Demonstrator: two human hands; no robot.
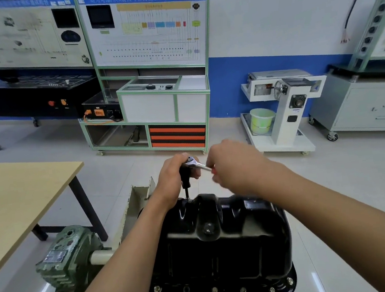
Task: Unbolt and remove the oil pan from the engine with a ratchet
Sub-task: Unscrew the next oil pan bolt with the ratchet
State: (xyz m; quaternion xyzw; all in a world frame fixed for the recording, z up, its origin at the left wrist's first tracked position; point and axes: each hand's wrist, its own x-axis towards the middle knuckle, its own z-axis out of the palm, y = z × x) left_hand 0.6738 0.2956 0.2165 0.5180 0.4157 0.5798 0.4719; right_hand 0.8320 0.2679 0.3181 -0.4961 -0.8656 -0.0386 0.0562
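Observation:
A glossy black oil pan (230, 241) sits bolted on top of the engine in the lower middle, with several bolt heads along its near rim (243, 290). A ratchet (197, 163) with a black extension and socket (186, 184) stands upright on a bolt at the pan's far edge. My left hand (174, 176) grips the ratchet head and the top of the extension. My right hand (232, 165) grips the ratchet's handle, which is mostly hidden in the fist.
A green gearbox (67, 256) of the engine stand is at the lower left. A wooden table (19, 202) stands to the left. Across the floor are a green-framed training bench (149, 107), a white engine stand with a bucket (278, 113) and a grey drawer cabinet (368, 106).

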